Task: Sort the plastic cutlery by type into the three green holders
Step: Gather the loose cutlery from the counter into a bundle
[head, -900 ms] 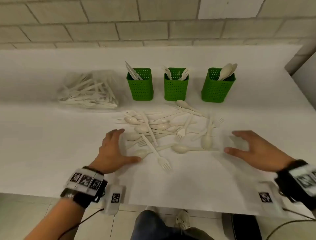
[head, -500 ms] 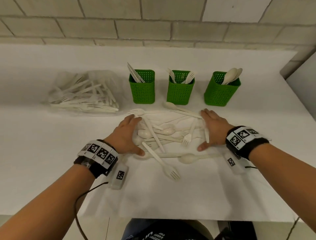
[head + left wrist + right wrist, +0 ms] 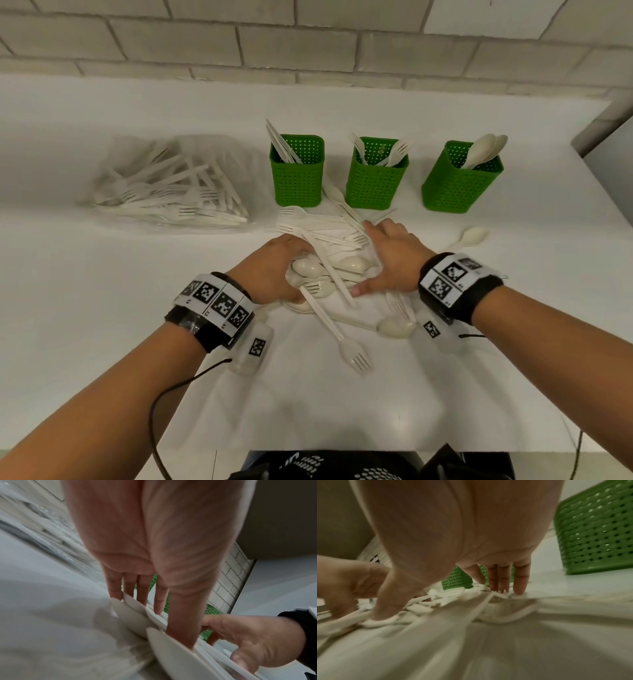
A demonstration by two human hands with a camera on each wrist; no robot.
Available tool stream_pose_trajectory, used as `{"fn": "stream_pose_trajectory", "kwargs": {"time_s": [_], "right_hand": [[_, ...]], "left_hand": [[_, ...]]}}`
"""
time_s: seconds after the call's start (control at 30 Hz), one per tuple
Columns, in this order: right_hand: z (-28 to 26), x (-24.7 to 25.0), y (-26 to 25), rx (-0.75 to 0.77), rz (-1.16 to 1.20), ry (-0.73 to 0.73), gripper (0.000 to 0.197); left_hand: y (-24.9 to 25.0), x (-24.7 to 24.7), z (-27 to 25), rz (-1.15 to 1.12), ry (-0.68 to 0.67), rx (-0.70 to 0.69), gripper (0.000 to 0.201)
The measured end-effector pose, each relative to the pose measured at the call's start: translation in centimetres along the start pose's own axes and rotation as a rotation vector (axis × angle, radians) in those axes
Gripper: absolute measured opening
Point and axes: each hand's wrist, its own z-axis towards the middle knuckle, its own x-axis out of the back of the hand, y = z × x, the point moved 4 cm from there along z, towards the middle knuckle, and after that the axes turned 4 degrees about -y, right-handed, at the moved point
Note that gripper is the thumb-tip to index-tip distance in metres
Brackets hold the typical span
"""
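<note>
A heap of white plastic cutlery (image 3: 330, 270) lies on the white counter (image 3: 102, 291) in front of three green holders. The left holder (image 3: 297, 173) has knives, the middle holder (image 3: 375, 176) forks, the right holder (image 3: 460, 180) spoons. My left hand (image 3: 275, 267) presses its straight fingers against the heap's left side, and my right hand (image 3: 392, 260) presses against its right side. In the left wrist view the fingers (image 3: 159, 601) touch the cutlery edges. In the right wrist view the fingertips (image 3: 519, 586) reach down to the counter beside the heap.
A clear bag of more cutlery (image 3: 171, 186) lies left of the holders. One spoon (image 3: 472, 237) lies apart to the right, a fork (image 3: 356, 356) and a spoon (image 3: 395, 327) stick out toward the front edge. A brick wall stands behind the counter.
Both hands came in from wide apart and pushed the scattered cutlery into a tighter heap between them. One spoon was left outside on the right.
</note>
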Motion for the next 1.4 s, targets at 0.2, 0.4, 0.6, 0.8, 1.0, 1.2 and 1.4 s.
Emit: {"fn": "stream_pose_trajectory", "kwargs": {"time_s": [0.2, 0.4, 0.6, 0.8, 1.0, 1.2, 1.4], "right_hand": [[0.8, -0.7, -2.3, 0.008, 0.105, 0.048, 0.098], [0.1, -0.6, -3.0, 0.007, -0.038, 0.081, 0.05], [-1.4, -0.1, -1.1, 0.025, -0.22, 0.129, 0.024], [-3.3, 1.2, 1.5, 0.144, 0.147, 0.093, 0.023], [-4.2, 2.4, 1.5, 0.306, 0.42, 0.335, 0.02], [-4.5, 3.3, -3.4, 0.529, 0.561, 0.457, 0.037], [-5.7, 4.6, -4.1, 0.575, 0.394, 0.382, 0.052]], "left_hand": [[1.1, -0.5, 0.1, -0.016, 0.041, -0.058, 0.066], [1.6, 0.5, 0.1, 0.018, 0.13, -0.086, 0.065], [3.0, 2.0, -0.9, -0.073, 0.312, -0.087, 0.055], [5.2, 1.8, -1.2, -0.257, 0.387, -0.073, 0.052], [6.8, -0.2, -0.4, -0.774, 0.3, 0.088, 0.1], [11.9, -1.5, 2.0, -0.841, 0.331, -0.204, 0.033], [13.2, 0.7, 0.6, -0.703, 0.633, -0.337, 0.032]]}}
